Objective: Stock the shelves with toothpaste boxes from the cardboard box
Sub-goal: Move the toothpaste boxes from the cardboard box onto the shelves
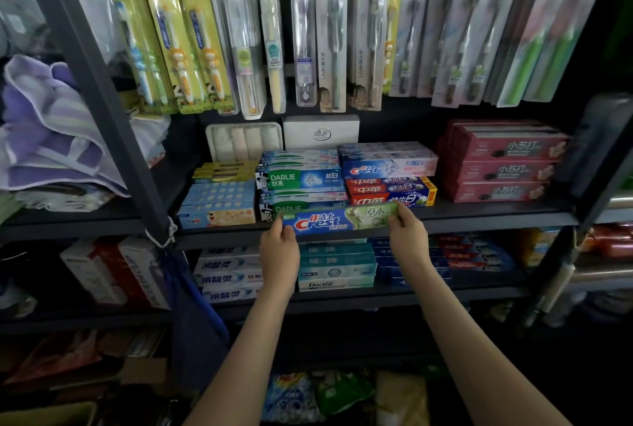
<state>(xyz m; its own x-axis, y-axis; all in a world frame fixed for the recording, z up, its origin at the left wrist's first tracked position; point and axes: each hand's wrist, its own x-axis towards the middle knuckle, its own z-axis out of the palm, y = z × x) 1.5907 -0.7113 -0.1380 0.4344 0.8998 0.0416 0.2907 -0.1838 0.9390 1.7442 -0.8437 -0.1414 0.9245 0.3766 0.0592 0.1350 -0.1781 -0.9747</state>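
Observation:
I hold a blue and green Crest toothpaste box (pixel 340 218) level in front of the middle shelf's front edge (pixel 479 220). My left hand (pixel 279 251) grips its left end and my right hand (pixel 407 237) grips its right end. The box hangs just before the Darlie stack (pixel 301 179) and below the red and blue toothpaste stack (pixel 390 191). Another Crest stack (pixel 388 165) lies on top of that one. The cardboard box is partly seen at the bottom left (pixel 48 415).
Toothbrush packs (pixel 329 42) hang from hooks above. Red toothpaste boxes (pixel 503 165) fill the shelf's right side, light blue ones (pixel 219 206) its left. The lower shelf holds more toothpaste stacks (pixel 337 268). A dark upright post (pixel 113 110) stands at left beside folded towels (pixel 44 124).

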